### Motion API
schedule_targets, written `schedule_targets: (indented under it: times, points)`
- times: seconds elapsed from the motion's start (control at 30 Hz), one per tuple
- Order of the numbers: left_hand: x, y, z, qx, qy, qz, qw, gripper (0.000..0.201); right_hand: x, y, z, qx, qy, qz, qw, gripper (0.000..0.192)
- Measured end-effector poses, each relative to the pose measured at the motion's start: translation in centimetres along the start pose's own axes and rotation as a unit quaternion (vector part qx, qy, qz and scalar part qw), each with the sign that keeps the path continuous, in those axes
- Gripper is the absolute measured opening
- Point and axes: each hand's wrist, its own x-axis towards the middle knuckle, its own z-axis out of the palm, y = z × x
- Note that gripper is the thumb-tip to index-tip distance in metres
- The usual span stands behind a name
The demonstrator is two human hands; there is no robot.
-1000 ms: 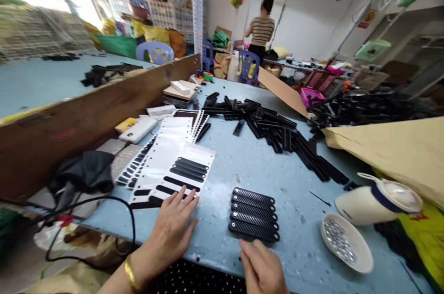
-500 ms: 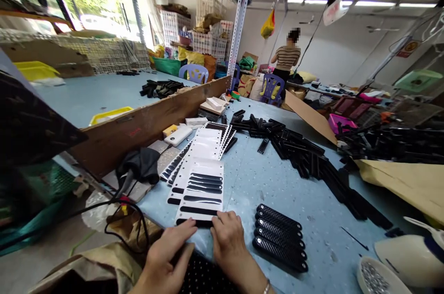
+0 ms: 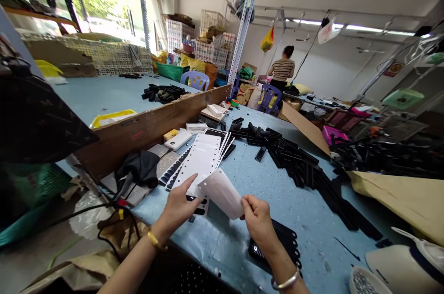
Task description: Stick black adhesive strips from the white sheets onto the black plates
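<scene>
A white sheet with small holes is pinched at its right corner by my right hand, lifted and tilted above the table. My left hand has its thumb and forefinger spread beside the sheet's left edge; I cannot tell if the thumb touches it. Under and behind it lies a fanned stack of white sheets bearing black round-ended strips. Beneath my right forearm sits a row of black textured bars with rounded ends, partly hidden.
A long heap of black parts runs along the table's right side. A bowl of small metal pieces stands at the lower right. A wooden board edges the left, near a dark cloth. A person stands far back.
The front sheet has come up off the table into my right hand and turned, its plain side now showing. My left hand has moved up and opened. The view has shifted slightly.
</scene>
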Motion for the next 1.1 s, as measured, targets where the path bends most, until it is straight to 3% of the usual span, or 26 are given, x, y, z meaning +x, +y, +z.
schedule_targets:
  times: [0.13,0.23,0.3,0.4,0.47,0.53,0.6,0.67,0.73,0.8,0.83,0.87,0.9,0.97,1.03,1.1]
  points:
    - [3.1,1.7,0.1,-0.055,-0.065,0.012,0.996,0.012,1.4,0.4,-0.9,-0.026,0.035,-0.025,0.999,0.035]
    - [4.2,2.9,-0.8,-0.117,-0.112,-0.005,0.987,0.022,2.1,-0.4,-1.9,-0.037,0.054,-0.051,0.997,0.034]
    - [3.6,3.7,-1.6,-0.157,-0.151,-0.021,0.976,0.029,1.7,-1.4,-2.8,-0.032,0.053,-0.082,0.995,0.031]
    - [-0.3,4.4,-2.4,-0.237,-0.239,-0.070,0.939,0.035,-0.4,-2.8,-4.0,-0.016,-0.007,-0.155,0.988,0.023]
    - [-4.3,4.1,-2.2,-0.393,-0.329,-0.183,0.839,0.037,-2.6,-3.3,-4.1,-0.021,-0.074,-0.168,0.983,0.019]
    - [-8.3,3.3,-1.5,-0.463,-0.332,-0.263,0.779,0.037,-5.0,-3.1,-3.4,-0.035,-0.094,-0.157,0.982,0.017]
    - [-11.4,2.2,-0.8,-0.472,-0.301,-0.318,0.765,0.039,-7.1,-2.6,-1.8,-0.051,-0.095,-0.153,0.982,0.010]
    - [-12.9,0.9,-0.5,-0.437,-0.276,-0.328,0.791,0.043,-8.7,-1.9,0.3,-0.081,-0.131,-0.154,0.976,0.011]
    - [-12.7,-0.5,-0.8,-0.335,-0.240,-0.276,0.869,0.039,-9.4,-1.3,2.4,-0.136,-0.175,-0.164,0.961,0.019]
    - [-11.1,-2.0,-1.5,-0.156,-0.142,-0.155,0.965,0.030,-9.0,-0.9,3.9,-0.197,-0.193,-0.168,0.946,0.027]
    - [-10.0,-2.8,-1.9,-0.050,-0.074,-0.075,0.993,0.026,-8.3,-0.7,4.5,-0.224,-0.197,-0.163,0.941,0.032]
    - [-8.8,-3.5,-2.3,0.045,-0.016,0.014,0.999,0.025,-7.4,-0.4,4.9,-0.243,-0.202,-0.154,0.936,0.035]
    - [-7.7,-4.3,-2.5,0.123,0.005,0.099,0.987,0.029,-6.1,-0.2,5.3,-0.257,-0.208,-0.142,0.933,0.038]
    - [-5.7,-5.6,-2.8,0.250,-0.027,0.200,0.947,0.036,-3.1,0.3,5.7,-0.274,-0.212,-0.120,0.930,0.039]
    - [-4.5,-6.7,-2.6,0.312,-0.067,0.236,0.918,0.037,0.1,0.7,6.1,-0.284,-0.200,-0.103,0.932,0.035]
    - [-3.9,-7.6,-2.5,0.318,-0.073,0.234,0.916,0.033,2.8,0.6,6.2,-0.292,-0.180,-0.083,0.936,0.031]
